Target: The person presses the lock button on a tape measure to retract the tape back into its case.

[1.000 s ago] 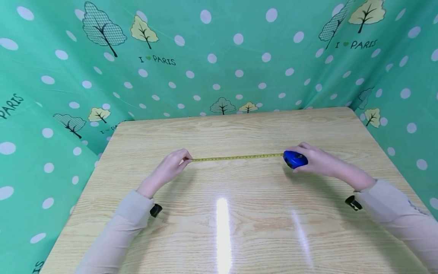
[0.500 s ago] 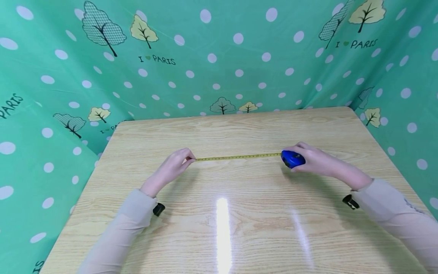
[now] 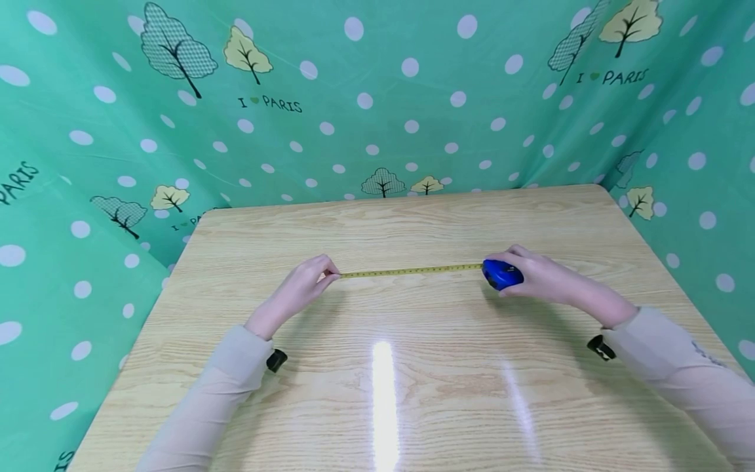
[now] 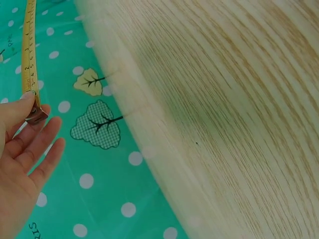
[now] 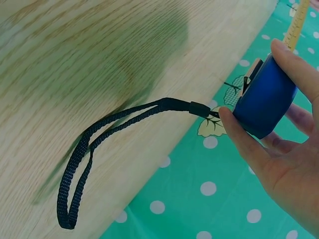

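Observation:
A yellow measuring blade point(image 3: 407, 270) stretches nearly level between my two hands above the wooden table. My left hand point(image 3: 302, 285) pinches its free end between thumb and fingers; the metal end hook point(image 4: 37, 115) pokes out past the thumb in the left wrist view. On the other side my right hand point(image 3: 539, 275) grips the blue tape measure point(image 3: 503, 274), fingers and thumb around its case. From the case a black wrist strap point(image 5: 75, 184) hangs in a loop, seen in the right wrist view. The blade leaves the case on the side facing my left hand.
The light wood-grain table point(image 3: 442, 406) spreads under both arms, with a bright light reflection down its front middle. A green dotted curtain point(image 3: 366, 85) with printed trees stands behind and at both sides. Black wrist cameras are worn under both sleeves.
Both hands have drawn slightly closer together: the left hand moved a little right, the right hand with the tape measure a little left. The visible blade between them is shorter.

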`<state>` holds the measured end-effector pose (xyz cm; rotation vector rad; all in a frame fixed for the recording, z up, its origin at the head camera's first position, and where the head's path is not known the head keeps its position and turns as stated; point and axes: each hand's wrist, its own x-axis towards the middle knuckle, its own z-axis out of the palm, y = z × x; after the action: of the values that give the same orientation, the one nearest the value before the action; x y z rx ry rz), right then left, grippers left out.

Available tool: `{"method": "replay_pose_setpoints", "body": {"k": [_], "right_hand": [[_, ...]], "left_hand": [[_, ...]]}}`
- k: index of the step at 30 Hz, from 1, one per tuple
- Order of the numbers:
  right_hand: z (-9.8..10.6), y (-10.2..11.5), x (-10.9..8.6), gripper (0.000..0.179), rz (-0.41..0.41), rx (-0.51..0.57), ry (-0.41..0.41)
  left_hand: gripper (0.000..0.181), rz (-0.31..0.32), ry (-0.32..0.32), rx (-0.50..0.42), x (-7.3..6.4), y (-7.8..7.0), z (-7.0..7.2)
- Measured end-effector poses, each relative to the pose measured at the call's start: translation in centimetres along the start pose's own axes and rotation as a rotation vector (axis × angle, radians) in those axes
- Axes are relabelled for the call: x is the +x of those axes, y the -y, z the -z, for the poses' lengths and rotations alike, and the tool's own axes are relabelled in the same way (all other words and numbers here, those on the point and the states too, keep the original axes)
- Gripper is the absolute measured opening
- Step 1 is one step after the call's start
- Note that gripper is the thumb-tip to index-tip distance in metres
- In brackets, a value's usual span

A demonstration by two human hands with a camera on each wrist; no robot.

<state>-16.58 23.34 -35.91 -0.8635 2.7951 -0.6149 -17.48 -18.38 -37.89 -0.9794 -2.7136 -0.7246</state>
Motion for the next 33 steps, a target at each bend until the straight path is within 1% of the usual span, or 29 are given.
{"method": "replay_pose_setpoints", "body": {"k": [6, 13, 15, 20, 23, 27, 33], "right_hand": [[-0.1, 0.2, 0.2, 0.061, -0.009, 0.004, 0.007], [-0.3, 0.5, 0.6, 0.062, -0.007, 0.002, 0.01], [-0.3, 0.5, 0.6, 0.062, -0.004, 0.002, 0.007], [-0.4, 0.7, 0.8, 0.062, 0.022, 0.0, -0.001], [-0.5, 0.9, 0.8, 0.061, 0.038, 0.002, -0.008], [-0.7, 1.1, 1.0, 0.061, 0.041, 0.004, -0.012], [-0.7, 1.2, 1.3, 0.062, 0.035, 0.012, -0.006]], "left_hand": [[0.005, -0.009, -0.014, -0.002, 0.1, 0.1, -0.3], [0.006, -0.016, -0.018, -0.003, 0.3, -0.2, -0.4], [0.005, -0.02, -0.012, -0.004, 0.4, -0.3, -0.4], [0.004, 0.004, 0.017, -0.005, 0.6, -0.5, -0.5], [0.005, 0.004, 0.025, -0.011, 0.8, -0.7, -0.6], [0.005, -0.012, 0.022, -0.016, 1.0, -0.9, -0.8], [0.005, -0.015, 0.02, -0.009, 1.3, -1.0, -1.1]]}}
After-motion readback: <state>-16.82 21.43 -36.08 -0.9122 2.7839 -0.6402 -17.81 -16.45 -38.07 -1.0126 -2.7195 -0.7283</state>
